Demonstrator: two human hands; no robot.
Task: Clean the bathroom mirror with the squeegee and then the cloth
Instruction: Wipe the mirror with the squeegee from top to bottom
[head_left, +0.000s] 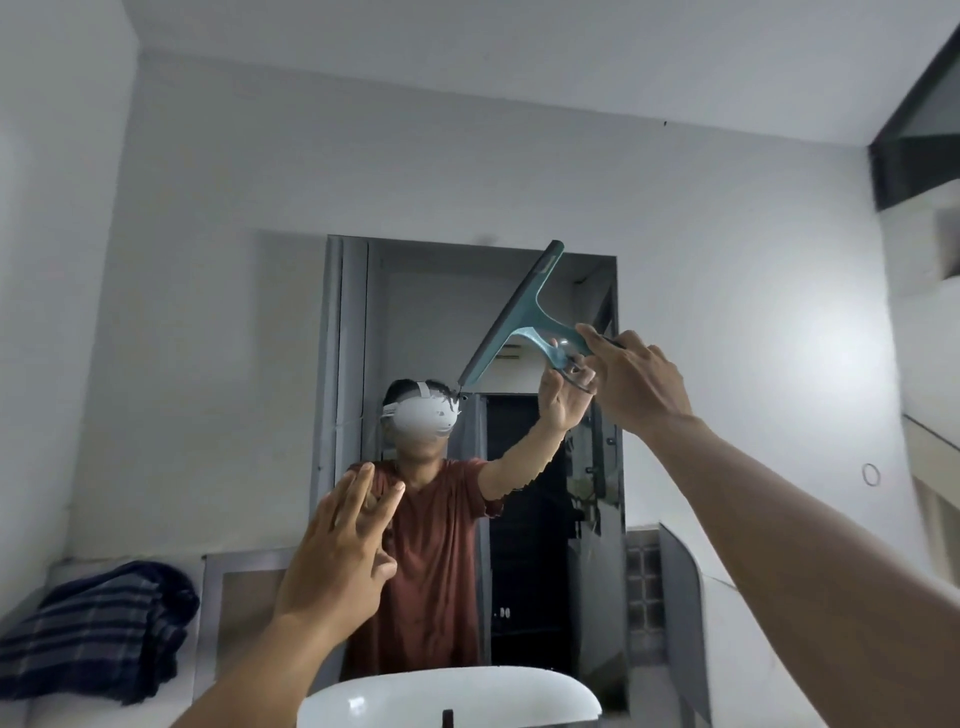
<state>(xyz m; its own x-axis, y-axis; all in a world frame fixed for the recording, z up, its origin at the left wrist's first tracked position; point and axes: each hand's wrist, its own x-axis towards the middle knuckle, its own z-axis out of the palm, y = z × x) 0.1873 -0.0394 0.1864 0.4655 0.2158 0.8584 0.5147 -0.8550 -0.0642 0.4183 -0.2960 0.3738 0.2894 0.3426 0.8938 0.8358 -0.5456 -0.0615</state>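
Note:
The tall bathroom mirror (415, 322) hangs on the white wall straight ahead. My right hand (631, 382) is raised and grips the handle of a teal squeegee (524, 312). Its dark rubber blade lies tilted on the glass, running from the mirror's upper right edge down to the left. My left hand (340, 556) is held up in front of the mirror's lower left part, fingers spread, holding nothing. A dark blue plaid cloth (98, 629) lies bunched on the ledge at the lower left.
A white basin (452, 696) sits directly below the mirror. The mirror reflects a person in a rust-red shirt and a dark doorway. A white wall stands close on the left, and a dark window frame (914, 140) is at the upper right.

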